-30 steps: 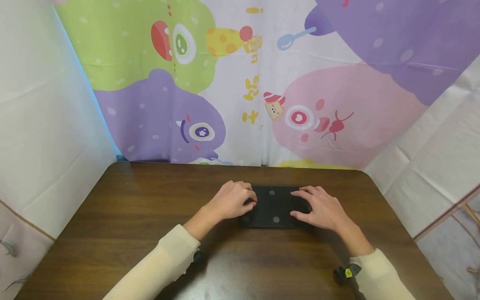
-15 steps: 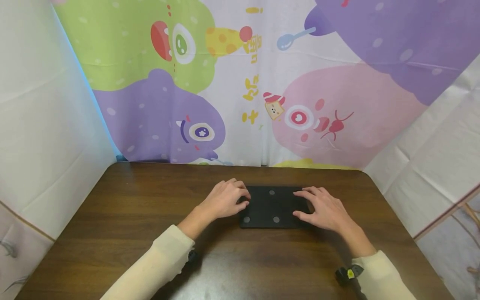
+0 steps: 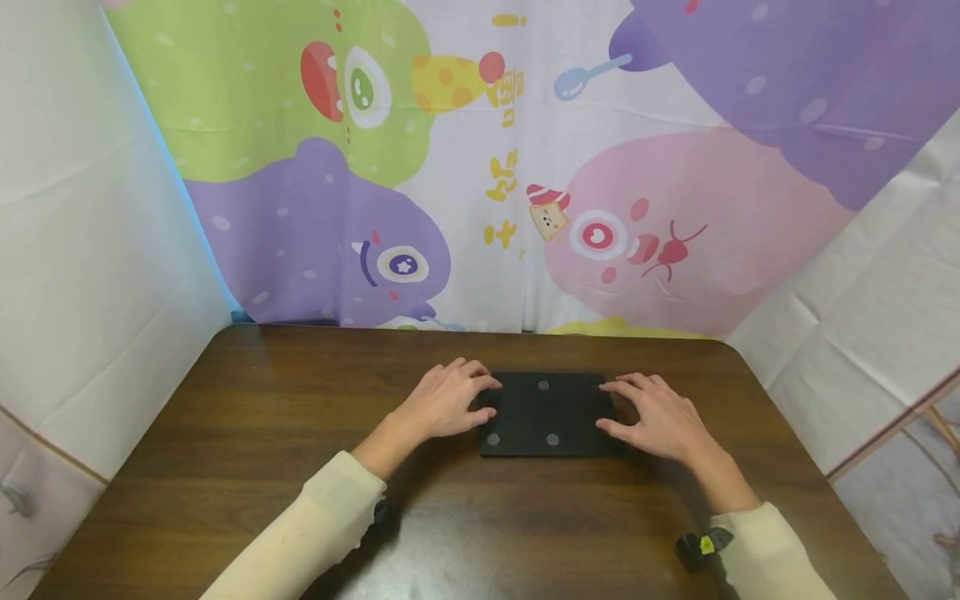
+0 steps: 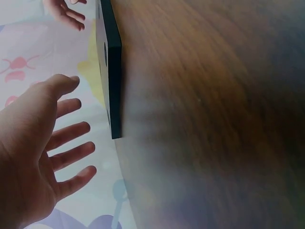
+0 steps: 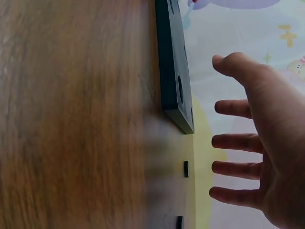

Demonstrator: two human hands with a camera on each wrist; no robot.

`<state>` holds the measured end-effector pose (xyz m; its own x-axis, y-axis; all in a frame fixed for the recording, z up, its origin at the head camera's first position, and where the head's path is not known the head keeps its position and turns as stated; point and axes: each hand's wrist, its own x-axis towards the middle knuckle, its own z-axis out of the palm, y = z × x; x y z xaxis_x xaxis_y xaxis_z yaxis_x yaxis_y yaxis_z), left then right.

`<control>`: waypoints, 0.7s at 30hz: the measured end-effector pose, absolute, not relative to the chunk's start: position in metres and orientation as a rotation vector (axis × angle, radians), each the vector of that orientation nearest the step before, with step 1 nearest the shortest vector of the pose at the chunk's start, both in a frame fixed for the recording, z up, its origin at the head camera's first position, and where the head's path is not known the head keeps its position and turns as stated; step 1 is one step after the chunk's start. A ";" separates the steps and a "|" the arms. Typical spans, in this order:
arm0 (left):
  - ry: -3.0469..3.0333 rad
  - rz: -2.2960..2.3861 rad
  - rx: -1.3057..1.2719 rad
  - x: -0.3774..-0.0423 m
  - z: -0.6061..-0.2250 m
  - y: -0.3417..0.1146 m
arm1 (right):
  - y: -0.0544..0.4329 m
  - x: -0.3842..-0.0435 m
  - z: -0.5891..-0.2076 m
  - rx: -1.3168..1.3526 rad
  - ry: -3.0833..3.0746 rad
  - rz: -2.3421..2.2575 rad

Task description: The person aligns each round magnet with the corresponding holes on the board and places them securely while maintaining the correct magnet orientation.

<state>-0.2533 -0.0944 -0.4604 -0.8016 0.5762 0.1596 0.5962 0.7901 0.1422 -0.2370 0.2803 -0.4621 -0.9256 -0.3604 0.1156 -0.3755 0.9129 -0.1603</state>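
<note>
Black board lies flat, long axis running left-right.

Behind the right hand, we lose part of the black board; beyond that hand, we find two small dark pieces too indistinct to identify.

Between left hand and right hand, a passage lies open above the black rectangular board; the hands obstruct its ends, and a cartoon-printed curtain blocks off the far side of the wood-grain table
</note>
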 end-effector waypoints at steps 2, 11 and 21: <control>-2.881 -0.294 -0.940 -0.253 -0.461 -0.095 | 0.282 -0.238 -0.462 0.565 -2.996 0.273; -2.954 -0.295 -0.928 -0.253 -0.461 -0.099 | 0.288 -0.240 -0.462 0.530 -2.995 0.263; -3.077 -0.346 -0.924 -0.252 -0.462 -0.101 | 0.295 -0.244 -0.465 0.504 -3.015 0.242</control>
<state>-0.2521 -0.1015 -0.4617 -0.8328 0.5531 -0.0244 0.5338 0.8139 0.2292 -0.2443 0.2950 -0.4647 -0.9432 -0.3168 0.1001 -0.3287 0.9336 -0.1427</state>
